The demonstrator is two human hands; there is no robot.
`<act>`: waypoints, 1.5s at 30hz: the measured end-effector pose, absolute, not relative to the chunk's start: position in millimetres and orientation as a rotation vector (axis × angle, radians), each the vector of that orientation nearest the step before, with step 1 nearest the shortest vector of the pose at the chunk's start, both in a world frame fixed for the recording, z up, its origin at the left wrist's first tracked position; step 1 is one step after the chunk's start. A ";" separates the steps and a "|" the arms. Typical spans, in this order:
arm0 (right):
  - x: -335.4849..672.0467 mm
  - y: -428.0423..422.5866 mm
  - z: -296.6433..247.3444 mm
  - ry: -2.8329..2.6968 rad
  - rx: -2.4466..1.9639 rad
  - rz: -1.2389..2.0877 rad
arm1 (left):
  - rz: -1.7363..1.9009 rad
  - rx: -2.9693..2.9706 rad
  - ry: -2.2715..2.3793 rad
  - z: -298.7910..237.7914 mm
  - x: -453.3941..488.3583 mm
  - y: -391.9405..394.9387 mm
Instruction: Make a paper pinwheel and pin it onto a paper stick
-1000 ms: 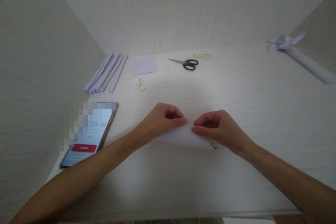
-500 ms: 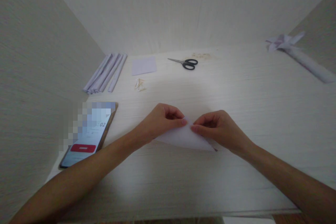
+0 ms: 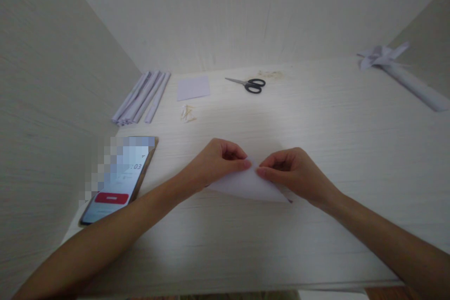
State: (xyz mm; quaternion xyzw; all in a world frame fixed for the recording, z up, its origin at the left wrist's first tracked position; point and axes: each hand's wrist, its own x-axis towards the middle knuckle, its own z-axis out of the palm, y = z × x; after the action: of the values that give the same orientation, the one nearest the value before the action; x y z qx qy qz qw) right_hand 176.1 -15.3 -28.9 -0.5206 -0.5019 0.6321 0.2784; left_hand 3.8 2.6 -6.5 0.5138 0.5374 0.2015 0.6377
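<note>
A white sheet of paper [image 3: 251,185], folded or bent into a roughly triangular shape, is held low over the table in front of me. My left hand [image 3: 223,161] pinches its upper edge between thumb and fingers. Just to the right, my right hand [image 3: 286,171] pinches the same paper near its top corner, with a small gap between the two sets of fingertips. A small dark spot shows at the paper's lower right corner. Parts of the paper's sides are hidden behind my hands.
Scissors [image 3: 251,85] lie at the back beside a faint scatter of small sticks [image 3: 270,74]. Left of them are a paper square [image 3: 193,88], a small pile of sticks [image 3: 189,113], paper rolls [image 3: 142,98] and a phone [image 3: 119,183]. A paper pinwheel [image 3: 404,72] lies far right.
My hands and the paper stay almost still, both still pinching it. The phone's visible digits go from 02 to 03.
</note>
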 end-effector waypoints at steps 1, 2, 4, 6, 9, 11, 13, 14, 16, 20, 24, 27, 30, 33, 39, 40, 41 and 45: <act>176.1 -15.4 -28.6 -1.342 -1.398 1.703 | 0.460 1.171 1.229 -6.4 3.8 2.6; 176.1 -15.5 -28.3 -1.337 -1.400 1.710 | 0.458 1.172 1.229 -6.4 3.9 2.7; 176.0 -15.7 -27.6 -1.331 -1.405 1.716 | 0.455 1.176 1.226 -6.5 4.0 2.9; 175.7 -15.7 -27.0 -1.336 -1.406 1.713 | 0.456 1.175 1.223 -6.7 4.1 3.3; 175.4 -15.4 -27.3 -1.350 -1.402 1.719 | 0.450 1.157 1.222 -6.6 4.0 3.5; 175.6 -14.9 -28.2 -1.373 -1.387 1.730 | 0.433 1.145 1.218 -6.4 3.6 3.3; 176.2 -14.3 -29.4 -1.422 -1.355 1.744 | 0.412 1.143 1.205 -6.3 3.2 2.7; 176.8 -13.9 -30.1 -1.454 -1.331 1.751 | 0.399 1.143 1.193 -6.3 2.9 2.3; 178.4 -13.3 -31.2 -1.523 -1.272 1.768 | 0.357 1.138 1.155 -6.5 2.6 1.0; 182.0 -12.7 -32.5 -1.710 -1.138 1.803 | 0.262 1.143 1.076 -7.8 2.9 -2.8; 182.3 -14.2 -31.8 -1.959 -1.048 1.755 | 0.205 1.213 1.038 -10.4 3.4 -5.9; 181.2 -15.8 -29.2 -2.124 -1.034 1.635 | 0.181 1.275 1.030 -12.0 3.3 -6.7; 181.0 -16.3 -26.3 -2.254 -1.027 1.534 | 0.148 1.342 1.016 -13.1 3.1 -6.9; 181.6 -15.8 -25.3 -2.307 -0.976 1.514 | 0.114 1.423 0.993 -13.1 3.5 -7.3; 182.7 -10.8 -28.5 -2.029 -0.878 1.804 | 0.101 1.490 0.952 -7.6 2.5 -5.0; 183.2 -9.1 -29.3 -1.978 -0.896 1.804 | 0.105 1.500 0.952 -7.2 1.0 -3.3; 184.0 -7.2 -30.1 -1.943 -0.926 1.785 | 0.108 1.516 0.957 -7.3 -0.9 -1.0; 189.1 0.7 -33.0 -1.961 -1.135 1.516 | 0.110 1.581 1.017 -12.7 -10.0 13.0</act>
State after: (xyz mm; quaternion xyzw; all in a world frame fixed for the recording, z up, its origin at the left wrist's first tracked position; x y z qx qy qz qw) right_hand 189.1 0.7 -33.0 -0.4074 -0.7039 0.5441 0.2064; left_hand -10.0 13.0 -12.7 0.6786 0.4366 0.0474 0.5887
